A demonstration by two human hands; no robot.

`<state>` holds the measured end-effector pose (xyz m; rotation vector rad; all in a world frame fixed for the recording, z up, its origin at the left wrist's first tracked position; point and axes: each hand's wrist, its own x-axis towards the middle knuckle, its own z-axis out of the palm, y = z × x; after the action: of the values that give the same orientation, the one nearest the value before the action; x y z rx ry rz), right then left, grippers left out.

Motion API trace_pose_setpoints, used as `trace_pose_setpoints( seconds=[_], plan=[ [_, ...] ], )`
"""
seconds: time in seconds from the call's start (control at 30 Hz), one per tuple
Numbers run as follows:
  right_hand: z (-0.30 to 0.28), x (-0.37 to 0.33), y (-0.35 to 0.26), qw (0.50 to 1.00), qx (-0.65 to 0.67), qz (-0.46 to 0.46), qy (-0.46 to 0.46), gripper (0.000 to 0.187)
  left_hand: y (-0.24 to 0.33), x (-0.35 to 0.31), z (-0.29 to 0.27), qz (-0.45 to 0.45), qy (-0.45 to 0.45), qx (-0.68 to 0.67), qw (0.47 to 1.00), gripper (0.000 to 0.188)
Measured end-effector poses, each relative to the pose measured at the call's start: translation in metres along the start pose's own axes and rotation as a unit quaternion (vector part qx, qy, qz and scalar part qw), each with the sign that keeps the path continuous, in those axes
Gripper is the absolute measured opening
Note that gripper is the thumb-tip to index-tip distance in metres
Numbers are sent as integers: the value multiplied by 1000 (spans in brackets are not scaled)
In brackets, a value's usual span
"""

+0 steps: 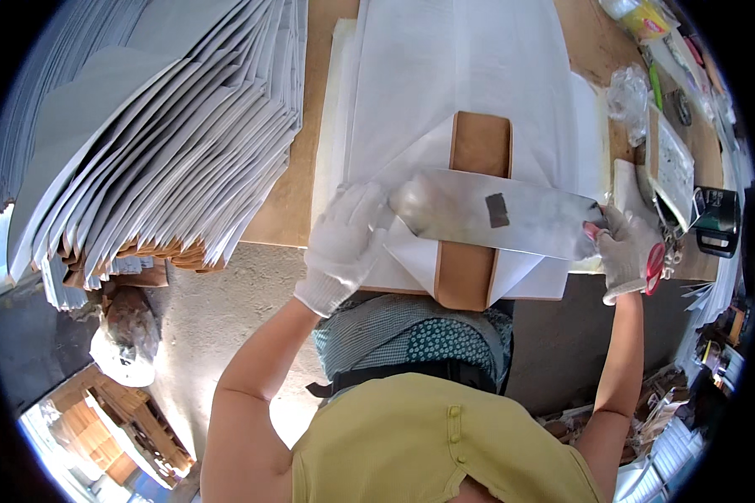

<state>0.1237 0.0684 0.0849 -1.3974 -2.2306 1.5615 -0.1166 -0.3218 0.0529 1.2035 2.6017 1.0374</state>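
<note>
Left hand [344, 243] presses flat, unclenched, on thin, limp paper [445, 84]; right hand [629, 247], at 3 o'clock, clenches the stiff blade's [503, 214] handle.

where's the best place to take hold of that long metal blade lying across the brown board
Probably at its right end, coming from the right: the metal blade lies flat and crosswise over the brown board, and the right hand grips it there. The left hand steadies the rounded left tip.

both gloved, the left hand [344, 247] lies flat, the right hand [629, 247] is clenched, forearms bare.
</note>
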Motion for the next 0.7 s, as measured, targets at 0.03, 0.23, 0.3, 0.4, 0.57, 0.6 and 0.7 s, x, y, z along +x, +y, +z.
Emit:
trace_pose_setpoints(
  seconds=[0.03, 0.23, 0.3, 0.4, 0.57, 0.6, 0.7],
  plan=[
    [17, -7, -4, 1000, 3, -4, -7, 44, -6, 2, -1, 10, -16, -6, 1000, 50],
    [52, 1, -36, 964, -246, -97, -8, 32, -47, 33, -22, 166, -73, -27, 983, 39],
    [58, 5, -21, 975, -180, -131, 13, 36, -58, 38, -22, 199, -92, -56, 974, 35],
    [64, 2, -22, 942, -281, -180, 40, 36, -67, 39, -24, 203, -116, -95, 968, 33],
    [65, 6, -42, 830, -461, -313, 22, 33, -39, 39, -28, 240, -149, 84, 956, 31],
    [64, 13, -46, 814, -490, -312, -29, 35, -37, 35, -23, 282, -119, 109, 946, 30],
    [83, 24, -63, 762, -571, -304, 0, 34, 19, 37, -12, 270, -161, 119, 942, 27]
  ],
)
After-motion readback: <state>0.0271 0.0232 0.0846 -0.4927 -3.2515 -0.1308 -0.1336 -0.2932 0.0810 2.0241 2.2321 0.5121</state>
